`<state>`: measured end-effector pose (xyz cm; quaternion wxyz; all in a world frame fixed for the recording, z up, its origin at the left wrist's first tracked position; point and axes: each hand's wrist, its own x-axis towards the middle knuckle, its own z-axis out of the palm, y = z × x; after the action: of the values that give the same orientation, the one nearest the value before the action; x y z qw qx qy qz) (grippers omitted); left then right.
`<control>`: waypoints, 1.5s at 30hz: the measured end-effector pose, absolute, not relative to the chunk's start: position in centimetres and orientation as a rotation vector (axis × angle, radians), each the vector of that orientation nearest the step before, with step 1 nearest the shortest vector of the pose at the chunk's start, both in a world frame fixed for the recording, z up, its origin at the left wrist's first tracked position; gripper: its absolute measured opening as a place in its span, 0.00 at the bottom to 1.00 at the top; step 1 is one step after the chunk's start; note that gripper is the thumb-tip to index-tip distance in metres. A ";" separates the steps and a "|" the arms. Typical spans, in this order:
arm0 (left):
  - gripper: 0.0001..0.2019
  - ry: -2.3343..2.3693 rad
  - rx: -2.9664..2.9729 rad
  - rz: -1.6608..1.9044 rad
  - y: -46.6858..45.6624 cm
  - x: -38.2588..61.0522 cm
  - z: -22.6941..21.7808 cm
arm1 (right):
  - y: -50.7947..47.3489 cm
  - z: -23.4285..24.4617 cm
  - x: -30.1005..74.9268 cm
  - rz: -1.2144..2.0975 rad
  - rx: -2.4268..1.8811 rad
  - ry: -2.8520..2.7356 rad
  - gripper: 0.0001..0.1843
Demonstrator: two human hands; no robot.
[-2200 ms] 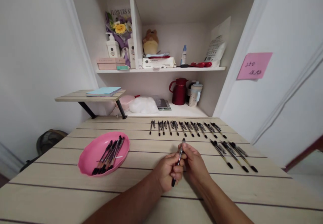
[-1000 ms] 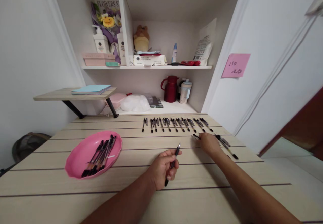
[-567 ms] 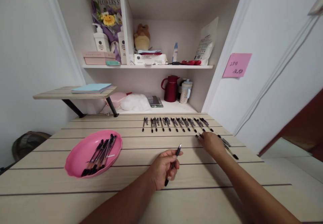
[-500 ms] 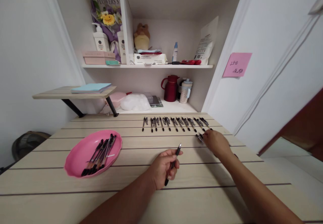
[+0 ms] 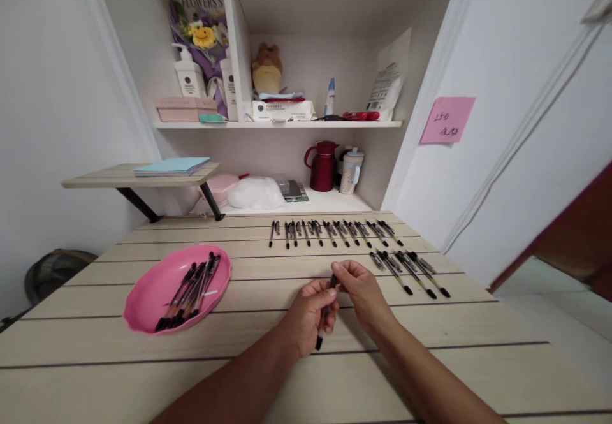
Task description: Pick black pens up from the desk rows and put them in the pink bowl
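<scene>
My left hand (image 5: pixel 308 319) is closed around a black pen (image 5: pixel 321 328), held upright over the wooden table (image 5: pixel 115 360). My right hand (image 5: pixel 363 293) pinches the pen's top end with thumb and fingers. A pink bowl (image 5: pixel 157 284) to the left holds several black pens (image 5: pixel 194 291). Along the far side of the table lies a long row of pens and caps (image 5: pixel 335 231). A shorter row of pens (image 5: pixel 408 270) lies to the right of my hands.
A small raised wooden shelf (image 5: pixel 138 182) with a blue notebook (image 5: pixel 172 166) stands at the back left. Behind the table, wall shelves hold a red jug (image 5: pixel 324 166), bottles, a plush toy and a flower bouquet. A pink sticky note (image 5: pixel 447 129) hangs on the right wall.
My right hand left the short row of pens at the right and came back to the pen in my left hand, pinching its top. The left hand kept hold of the pen.
</scene>
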<state>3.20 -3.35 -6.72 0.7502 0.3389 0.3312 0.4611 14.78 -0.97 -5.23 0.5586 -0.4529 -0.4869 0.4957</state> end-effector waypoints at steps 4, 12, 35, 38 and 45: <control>0.12 0.723 0.730 1.019 -3.5 3.4 -6.9 | -0.7 -4.9 14.9 1.176 -1.068 -1.189 0.18; 0.13 0.660 0.721 0.970 -3.4 3.4 -7.1 | -1.2 -4.8 14.9 1.485 -0.994 -1.173 0.19; 0.10 0.659 0.689 0.892 -3.3 3.0 -7.0 | -0.9 -5.4 15.1 1.513 -0.894 -1.073 0.16; 0.11 0.651 0.703 0.876 -3.3 2.9 -7.1 | -0.6 -4.8 15.2 1.490 -0.814 -0.912 0.16; 0.11 0.634 0.731 0.891 -3.2 2.8 -6.9 | 1.1 -4.2 18.7 1.192 -1.010 -0.856 0.17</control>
<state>2.76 -3.24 -6.94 0.7915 0.3395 0.2948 0.4140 18.69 1.09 -4.18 0.6288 -0.4410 -0.3735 0.5202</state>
